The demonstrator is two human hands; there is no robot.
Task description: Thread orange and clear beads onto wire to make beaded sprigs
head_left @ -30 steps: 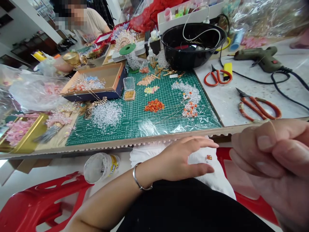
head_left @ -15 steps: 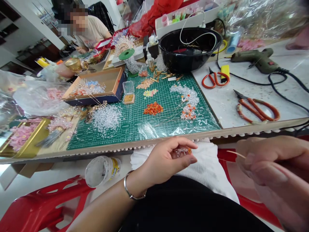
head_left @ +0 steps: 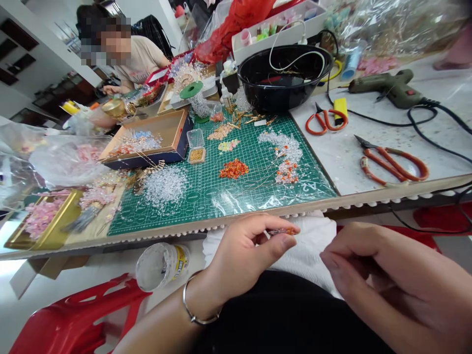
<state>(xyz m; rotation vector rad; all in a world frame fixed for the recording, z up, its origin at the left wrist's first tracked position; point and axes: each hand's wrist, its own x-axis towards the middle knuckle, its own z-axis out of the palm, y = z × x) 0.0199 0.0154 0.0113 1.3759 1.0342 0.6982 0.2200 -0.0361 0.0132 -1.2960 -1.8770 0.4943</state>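
Left fingers (head_left: 271, 222) pinch small orange-and-clear beaded piece (head_left: 285, 231), probably steadying it; right hand (head_left: 383, 275), its 4 o'clock, fingertips together, can't tell on what.

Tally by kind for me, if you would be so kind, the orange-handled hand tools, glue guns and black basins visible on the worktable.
Orange-handled hand tools with dark metal tips: 2
Dark green pistol-shaped glue gun: 1
Round glossy black basin: 1
Total: 4
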